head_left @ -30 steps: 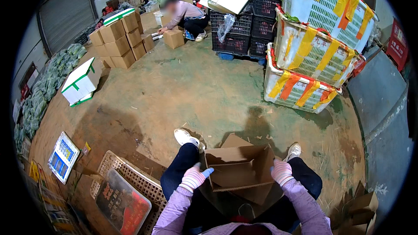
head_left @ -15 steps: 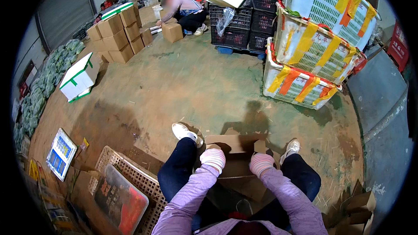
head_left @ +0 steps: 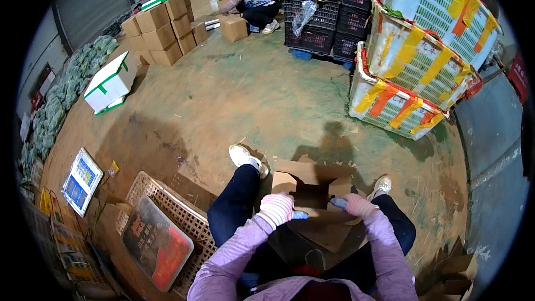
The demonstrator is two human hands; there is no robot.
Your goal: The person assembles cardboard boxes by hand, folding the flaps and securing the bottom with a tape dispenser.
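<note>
An open cardboard box stands on the floor between my legs, its flaps spread and its inside in shadow. Both my hands wear pink-and-white striped gloves with blue fingers. At the box's near left corner, my left hand is closed on the cardboard, one blue digit lying along the near flap. My right hand grips the near right edge, a blue fingertip pointing in over the opening. The undersides of both hands are hidden.
Left of my leg lie a tan plastic crate and a dark-and-red board. Taped white baskets rise at the right beside black crates. Stacked cartons, a foam box and a crouching person are farther off.
My hands have shifted from the side flaps to the near edge, and their blue fingers now show. The near flap lies folded outward toward me. The whole view has shifted slightly.
</note>
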